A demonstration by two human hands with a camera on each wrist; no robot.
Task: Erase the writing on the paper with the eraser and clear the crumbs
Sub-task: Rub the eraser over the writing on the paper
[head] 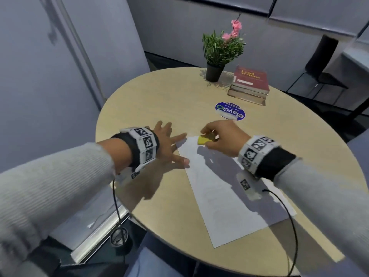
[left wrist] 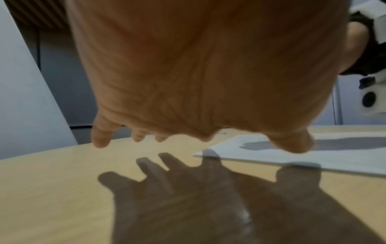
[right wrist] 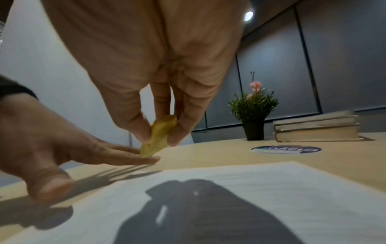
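A white sheet of paper (head: pixel 221 188) lies slanted on the round wooden table (head: pixel 159 100); only faint marks show on it. My right hand (head: pixel 217 136) pinches a yellow eraser (head: pixel 203 140) between thumb and fingers, just above the paper's far end. The right wrist view shows the eraser (right wrist: pixel 158 137) hanging a little above the table. My left hand (head: pixel 169 144) hovers flat with fingers spread at the paper's left edge, its thumb (head: pixel 182 161) at the paper's edge. The left wrist view shows its palm (left wrist: pixel 167 74) above the table, casting a shadow, beside the paper (left wrist: pixel 313 153).
A blue round sticker (head: pixel 230 111) lies beyond the paper. A potted plant with pink flowers (head: pixel 219 50) and a stack of books (head: pixel 249 84) stand at the table's far side. A black chair (head: pixel 323 62) is at the right. Cables hang from both wrists.
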